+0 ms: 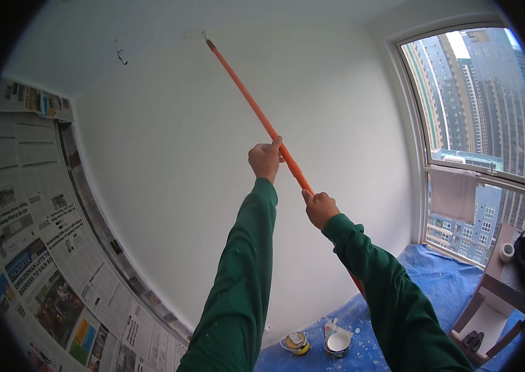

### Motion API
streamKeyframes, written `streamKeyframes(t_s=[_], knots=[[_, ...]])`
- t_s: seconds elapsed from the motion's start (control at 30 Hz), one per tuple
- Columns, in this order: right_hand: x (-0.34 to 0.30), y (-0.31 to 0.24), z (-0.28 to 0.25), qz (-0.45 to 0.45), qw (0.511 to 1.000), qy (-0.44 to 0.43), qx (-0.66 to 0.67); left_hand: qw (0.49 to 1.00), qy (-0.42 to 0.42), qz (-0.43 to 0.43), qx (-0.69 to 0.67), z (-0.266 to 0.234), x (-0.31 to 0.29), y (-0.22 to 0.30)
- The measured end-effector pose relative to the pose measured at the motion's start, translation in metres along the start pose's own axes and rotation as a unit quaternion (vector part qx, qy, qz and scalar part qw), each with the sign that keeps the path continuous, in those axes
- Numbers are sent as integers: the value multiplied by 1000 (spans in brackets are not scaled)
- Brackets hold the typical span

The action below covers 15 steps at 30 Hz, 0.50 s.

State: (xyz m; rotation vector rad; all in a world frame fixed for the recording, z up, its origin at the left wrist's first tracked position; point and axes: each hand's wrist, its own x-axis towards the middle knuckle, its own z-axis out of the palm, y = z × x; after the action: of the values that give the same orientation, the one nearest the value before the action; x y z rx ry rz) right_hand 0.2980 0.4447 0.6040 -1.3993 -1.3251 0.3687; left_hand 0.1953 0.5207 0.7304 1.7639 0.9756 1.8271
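Observation:
A long orange extension pole (244, 90) slants across the view, its far end up and to the left. My left hand (265, 162) is closed around it about midway. Lower down, my right hand (321, 209) grips the same pole. The pole's tip reaches the area where the white wall (169, 161) meets the ceiling (151, 28). Something small and pale sits at that tip, too faint to make out. Below my right hand, the pole passes behind my right forearm, and its lower part shows again beside the green sleeve.
Blue sheeting (423, 273) covers the floor. An open can of white paint (338, 343) and a yellow can (296, 343) stand by the wall. Newspaper (45, 248) covers the left side. Wires (120, 54) hang overhead. A cabinet (491, 316) stands below the window (479, 105) at right.

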Motion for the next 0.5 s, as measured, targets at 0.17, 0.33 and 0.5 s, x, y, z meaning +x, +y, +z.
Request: streamKeyframes(t_s=[0.17, 0.33, 0.5], knots=[[-66, 40, -6, 44, 997, -55, -19, 999, 18, -38, 20, -6, -21, -30], [-153, 128, -2, 58, 997, -36, -45, 992, -23, -126, 10, -6, -61, -67], [-256, 200, -16, 87, 993, -58, -59, 981, -38, -190, -16, -7, -101, -122]])
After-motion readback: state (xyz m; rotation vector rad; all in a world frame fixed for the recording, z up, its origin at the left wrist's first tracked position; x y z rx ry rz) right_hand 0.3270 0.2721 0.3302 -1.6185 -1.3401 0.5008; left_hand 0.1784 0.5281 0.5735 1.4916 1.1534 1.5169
